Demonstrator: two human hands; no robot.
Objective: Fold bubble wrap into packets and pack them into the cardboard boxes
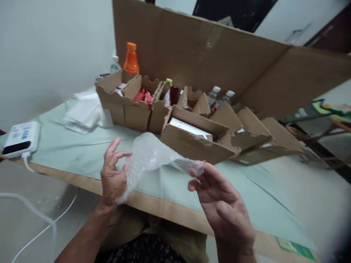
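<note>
A clear bubble wrap bag [150, 153] stretches between my two hands above the front of the table. My left hand [113, 175] has its upper fingers spread, and the wrap's left edge lies against its thumb side; the thumb is partly hidden by the plastic. At the other end, my right hand [225, 204] holds the twisted corner at its fingertips, palm turned up and thumb bent apart from the wrap. Just beyond the wrap stands an open cardboard bin [197, 146] with a white box [189, 128] in it.
More cardboard bins [134, 113] with small packages line the table, backed by a tall cardboard panel [219, 54]. An orange bottle [132, 60] stands behind them. Stacked white plastic bags [85, 113] lie left. A white power bank [22, 137] with a cable sits at the left edge.
</note>
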